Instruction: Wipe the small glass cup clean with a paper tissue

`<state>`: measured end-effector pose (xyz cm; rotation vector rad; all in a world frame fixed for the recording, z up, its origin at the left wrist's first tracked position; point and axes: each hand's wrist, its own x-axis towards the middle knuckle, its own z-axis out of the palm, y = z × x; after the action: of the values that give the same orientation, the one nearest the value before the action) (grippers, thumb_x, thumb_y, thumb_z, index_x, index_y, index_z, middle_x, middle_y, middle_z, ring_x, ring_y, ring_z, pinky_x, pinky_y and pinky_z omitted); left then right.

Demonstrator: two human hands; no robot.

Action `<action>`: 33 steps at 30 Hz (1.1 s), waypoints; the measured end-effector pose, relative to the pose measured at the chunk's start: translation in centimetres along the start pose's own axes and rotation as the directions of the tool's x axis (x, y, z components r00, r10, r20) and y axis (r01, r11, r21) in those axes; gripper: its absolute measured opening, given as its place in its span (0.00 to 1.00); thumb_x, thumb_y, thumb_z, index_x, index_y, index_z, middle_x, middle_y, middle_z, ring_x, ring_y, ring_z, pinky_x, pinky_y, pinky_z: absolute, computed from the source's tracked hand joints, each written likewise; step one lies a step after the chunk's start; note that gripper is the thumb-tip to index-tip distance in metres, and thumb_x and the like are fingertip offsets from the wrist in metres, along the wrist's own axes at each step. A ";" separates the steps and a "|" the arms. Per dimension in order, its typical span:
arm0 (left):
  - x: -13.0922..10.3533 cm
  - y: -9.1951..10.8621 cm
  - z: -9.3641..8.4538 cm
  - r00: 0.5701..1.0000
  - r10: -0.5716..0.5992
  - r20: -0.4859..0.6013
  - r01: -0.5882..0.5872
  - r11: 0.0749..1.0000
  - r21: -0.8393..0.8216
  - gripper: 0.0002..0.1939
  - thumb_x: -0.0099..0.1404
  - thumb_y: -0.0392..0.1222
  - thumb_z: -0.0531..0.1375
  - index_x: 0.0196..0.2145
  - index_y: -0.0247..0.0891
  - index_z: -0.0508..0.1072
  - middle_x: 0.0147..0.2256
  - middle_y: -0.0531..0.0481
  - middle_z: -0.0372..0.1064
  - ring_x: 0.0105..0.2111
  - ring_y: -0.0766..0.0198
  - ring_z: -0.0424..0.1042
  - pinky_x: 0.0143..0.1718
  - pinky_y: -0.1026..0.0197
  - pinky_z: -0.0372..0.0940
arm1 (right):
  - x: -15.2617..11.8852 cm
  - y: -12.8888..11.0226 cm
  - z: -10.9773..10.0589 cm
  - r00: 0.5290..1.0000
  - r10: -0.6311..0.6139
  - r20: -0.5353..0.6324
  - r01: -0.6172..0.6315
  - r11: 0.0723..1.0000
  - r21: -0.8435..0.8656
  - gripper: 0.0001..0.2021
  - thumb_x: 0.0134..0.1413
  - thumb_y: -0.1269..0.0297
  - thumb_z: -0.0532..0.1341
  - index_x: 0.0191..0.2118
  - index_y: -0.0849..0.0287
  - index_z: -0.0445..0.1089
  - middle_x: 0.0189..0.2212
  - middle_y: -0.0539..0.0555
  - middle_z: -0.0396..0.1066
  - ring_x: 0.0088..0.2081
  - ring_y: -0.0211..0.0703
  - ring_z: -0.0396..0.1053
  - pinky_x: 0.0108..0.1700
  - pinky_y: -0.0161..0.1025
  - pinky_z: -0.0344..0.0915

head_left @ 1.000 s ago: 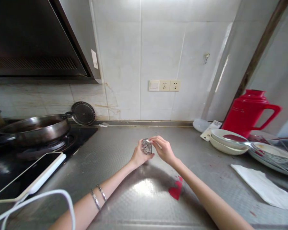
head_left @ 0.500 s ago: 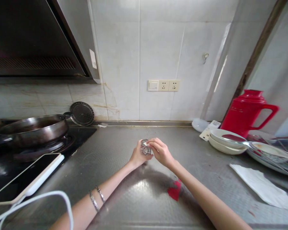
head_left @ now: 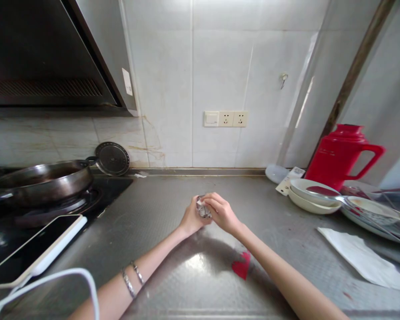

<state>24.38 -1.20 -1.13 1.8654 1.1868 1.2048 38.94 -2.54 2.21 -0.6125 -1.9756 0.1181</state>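
Basically holding a small clear glass (head_left: 205,210) over the middle of the steel bench (head_left: 160,204), between the back and front edges. Got it wrapped snugly in the left grip (head_left: 190,217). Bunched almost closed at the mouth with the right grip (head_left: 222,214), pinching a whitish bit (head_left: 200,202), too small to identify. Also spotting a red patch (head_left: 241,266) toward the front edge and a red flask (head_left: 340,155) near the back right corner.

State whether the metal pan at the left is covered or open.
Open: no lid sits on the pan, and part of its inside shows.
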 end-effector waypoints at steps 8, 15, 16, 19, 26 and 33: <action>-0.8 1.1 -0.1 0.996 0.072 0.060 -0.073 0.997 0.029 0.40 0.42 0.39 0.70 0.52 0.39 0.59 0.39 0.49 0.71 0.37 0.58 0.72 0.37 0.60 0.64 | 0.5 0.8 -0.3 0.964 0.250 -0.095 -0.251 0.968 0.004 0.13 0.62 0.60 0.52 0.32 0.57 0.70 0.28 0.54 0.72 0.31 0.42 0.69 0.34 0.37 0.65; -0.8 1.2 0.0 0.998 0.040 0.044 -0.041 0.999 0.011 0.38 0.42 0.40 0.70 0.49 0.39 0.60 0.37 0.49 0.72 0.35 0.59 0.72 0.35 0.61 0.64 | 0.3 0.4 -0.2 0.981 0.159 -0.111 -0.163 0.986 -0.034 0.12 0.62 0.63 0.52 0.34 0.56 0.71 0.32 0.55 0.74 0.35 0.44 0.71 0.38 0.39 0.67; -0.7 1.2 0.0 0.999 0.022 0.036 -0.022 1.000 0.020 0.36 0.42 0.41 0.70 0.48 0.39 0.60 0.36 0.50 0.72 0.34 0.59 0.72 0.34 0.61 0.63 | 0.2 0.3 -0.1 0.989 0.103 -0.103 -0.108 0.993 -0.049 0.12 0.63 0.64 0.51 0.35 0.56 0.71 0.33 0.56 0.74 0.37 0.44 0.71 0.40 0.40 0.68; -0.4 0.8 0.1 1.000 -0.015 0.002 0.015 1.000 0.026 0.37 0.41 0.42 0.70 0.48 0.39 0.60 0.36 0.50 0.72 0.33 0.59 0.72 0.32 0.62 0.63 | 0.0 -0.1 0.0 0.997 -0.056 -0.060 0.049 0.993 -0.106 0.10 0.63 0.68 0.51 0.39 0.56 0.70 0.36 0.57 0.74 0.40 0.44 0.71 0.43 0.41 0.69; -0.2 0.5 0.3 1.000 0.014 -0.027 -0.013 1.000 0.011 0.39 0.41 0.41 0.70 0.49 0.36 0.59 0.38 0.48 0.72 0.36 0.58 0.72 0.37 0.60 0.65 | 0.3 0.4 -0.4 0.991 -0.110 -0.072 0.100 0.986 -0.131 0.09 0.62 0.71 0.52 0.38 0.58 0.70 0.35 0.57 0.75 0.38 0.43 0.72 0.40 0.39 0.70; -0.4 1.4 -0.3 0.997 0.060 -0.042 -0.063 0.995 -0.082 0.37 0.42 0.41 0.71 0.49 0.38 0.60 0.37 0.50 0.72 0.34 0.62 0.72 0.36 0.62 0.65 | 0.1 1.4 -0.6 0.968 0.039 -0.248 -0.073 0.989 -0.127 0.09 0.61 0.68 0.55 0.33 0.58 0.71 0.29 0.55 0.76 0.32 0.42 0.74 0.35 0.36 0.70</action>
<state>24.56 -2.13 -0.02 1.8361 1.0906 1.3105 39.95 -1.37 2.13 -0.7354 -1.7371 -0.0557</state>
